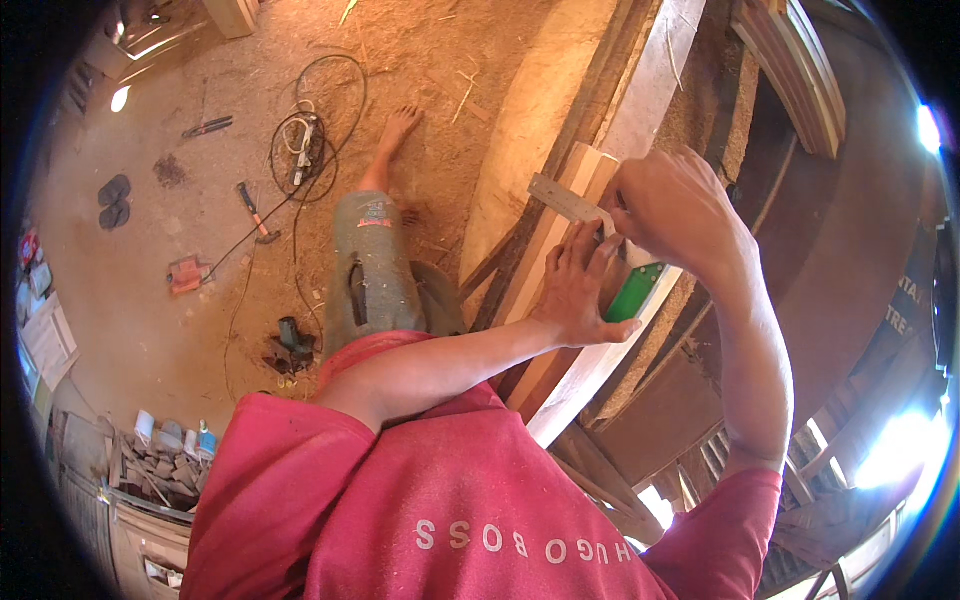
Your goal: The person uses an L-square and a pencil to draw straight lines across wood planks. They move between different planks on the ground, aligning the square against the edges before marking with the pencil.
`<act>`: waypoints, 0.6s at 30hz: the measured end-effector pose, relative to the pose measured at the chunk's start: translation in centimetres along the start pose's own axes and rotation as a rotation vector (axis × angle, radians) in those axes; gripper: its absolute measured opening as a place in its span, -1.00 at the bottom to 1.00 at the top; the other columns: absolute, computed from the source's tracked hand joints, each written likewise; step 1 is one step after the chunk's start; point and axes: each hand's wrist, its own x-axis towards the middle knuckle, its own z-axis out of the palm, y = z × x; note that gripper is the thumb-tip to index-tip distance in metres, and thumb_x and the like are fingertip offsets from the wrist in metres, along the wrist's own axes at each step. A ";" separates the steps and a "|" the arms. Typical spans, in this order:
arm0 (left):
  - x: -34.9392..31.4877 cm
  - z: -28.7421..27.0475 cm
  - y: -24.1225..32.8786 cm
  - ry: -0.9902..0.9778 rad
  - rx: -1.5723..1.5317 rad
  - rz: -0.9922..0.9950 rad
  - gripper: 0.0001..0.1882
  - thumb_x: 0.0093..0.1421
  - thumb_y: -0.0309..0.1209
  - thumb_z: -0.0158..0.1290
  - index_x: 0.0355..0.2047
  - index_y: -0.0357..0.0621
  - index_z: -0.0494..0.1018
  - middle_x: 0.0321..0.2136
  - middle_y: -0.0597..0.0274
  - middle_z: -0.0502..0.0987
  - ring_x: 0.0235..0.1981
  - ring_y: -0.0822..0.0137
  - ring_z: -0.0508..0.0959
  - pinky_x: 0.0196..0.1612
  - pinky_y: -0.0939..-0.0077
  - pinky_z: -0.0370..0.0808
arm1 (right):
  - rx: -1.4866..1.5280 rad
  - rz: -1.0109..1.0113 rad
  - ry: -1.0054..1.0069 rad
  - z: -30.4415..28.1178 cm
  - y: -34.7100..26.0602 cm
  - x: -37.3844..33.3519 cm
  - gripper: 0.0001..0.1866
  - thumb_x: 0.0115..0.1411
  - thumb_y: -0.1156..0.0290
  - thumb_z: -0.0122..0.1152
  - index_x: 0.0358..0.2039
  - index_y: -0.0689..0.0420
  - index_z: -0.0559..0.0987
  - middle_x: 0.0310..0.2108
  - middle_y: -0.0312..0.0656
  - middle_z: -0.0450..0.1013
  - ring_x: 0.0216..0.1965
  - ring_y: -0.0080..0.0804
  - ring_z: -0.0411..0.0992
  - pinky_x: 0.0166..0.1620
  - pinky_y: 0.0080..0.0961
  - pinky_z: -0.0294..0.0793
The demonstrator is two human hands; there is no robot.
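Hands, two: I see left hand [575, 295] half-spread, gripping one green-handled square [632, 292] on pale timber [592, 165]; right hand [672, 205] curled, contents I can't tell. Blade [565, 197] overhangs timber's left edge; floor [150, 335] lies open beyond.

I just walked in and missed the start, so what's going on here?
The person's left hand holds a green-handled square on a wooden board, its grey blade lying across the wood. Their right hand is curled close by the blade; whether it grips anything is hard to see. A hammer lies on the floor to the left.
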 end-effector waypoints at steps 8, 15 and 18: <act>0.0 -0.6 0.2 -0.038 0.034 -0.030 0.27 -0.22 0.19 0.32 0.44 -0.02 -0.01 0.37 -0.30 -0.04 0.41 -0.31 0.01 0.31 -0.30 0.03 | 0.042 -0.028 -0.054 4.5 0.1 5.9 -0.80 0.16 0.29 0.32 -0.49 0.14 0.66 -0.49 -0.05 0.59 -0.30 -0.05 0.60 -0.02 -0.12 0.47; 0.0 0.0 -0.1 0.018 0.022 0.014 0.24 -0.20 0.21 0.31 0.40 -0.05 0.01 0.37 -0.30 -0.03 0.41 -0.32 0.00 0.30 -0.30 0.05 | 0.015 -0.004 -0.101 0.2 0.1 0.4 -0.84 0.13 0.32 0.33 -0.48 0.13 0.68 -0.51 -0.07 0.58 -0.31 -0.05 0.58 0.00 -0.12 0.47; 0.0 0.0 -0.1 -0.017 0.035 -0.003 0.22 -0.19 0.23 0.29 0.39 -0.06 0.01 0.37 -0.30 -0.03 0.42 -0.32 -0.02 0.31 -0.29 0.03 | 0.015 0.020 -0.014 -2.1 0.2 -2.2 -0.85 0.11 0.38 0.28 -0.55 0.14 0.65 -0.51 -0.05 0.59 -0.33 -0.08 0.62 -0.09 -0.12 0.56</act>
